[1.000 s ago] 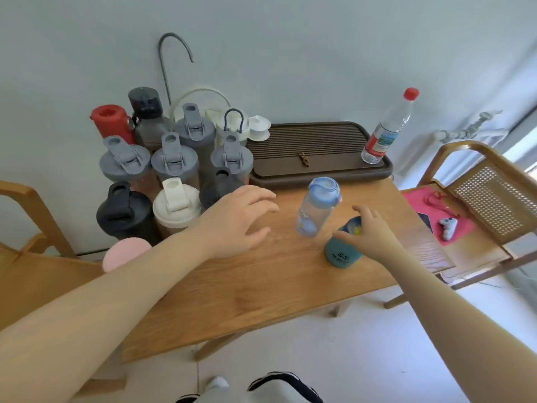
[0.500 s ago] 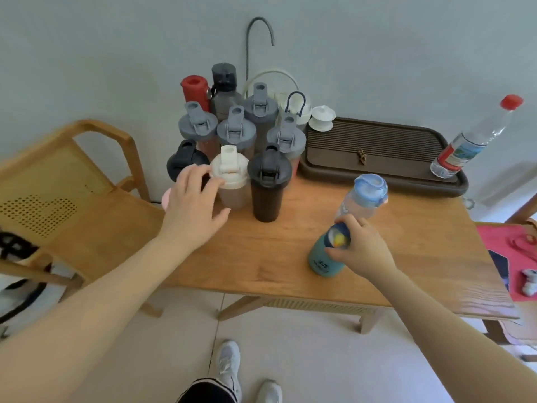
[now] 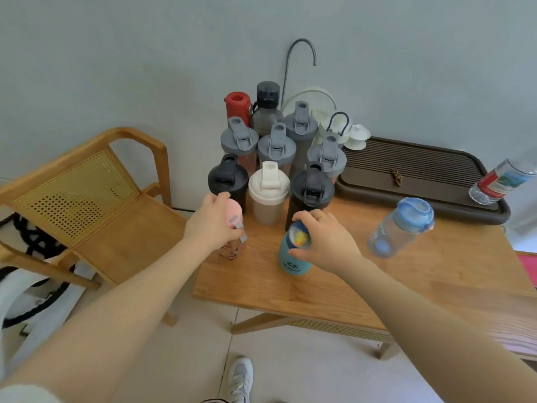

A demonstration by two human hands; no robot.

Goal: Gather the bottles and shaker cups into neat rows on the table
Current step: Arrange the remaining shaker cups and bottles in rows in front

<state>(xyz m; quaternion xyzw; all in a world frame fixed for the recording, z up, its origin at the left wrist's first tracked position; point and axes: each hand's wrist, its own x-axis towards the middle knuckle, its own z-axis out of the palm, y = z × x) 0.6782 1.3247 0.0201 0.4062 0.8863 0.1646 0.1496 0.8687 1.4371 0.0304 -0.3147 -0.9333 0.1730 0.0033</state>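
The left hand, earlier hovering open by the shakers, now grips the pink-lidded bottle; the right hand slides the teal bottle nearer the rows.

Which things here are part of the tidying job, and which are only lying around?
Job: pink-lidded bottle in left hand; teal bottle in right hand; blue-lidded bottle; grouped shaker cups.
Lying about: tea tray; chair; white teaware.

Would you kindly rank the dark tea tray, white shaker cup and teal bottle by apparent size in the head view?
1. dark tea tray, clearly largest.
2. white shaker cup and teal bottle: they look alike, and the bottle sits nearer the camera, so unranked.
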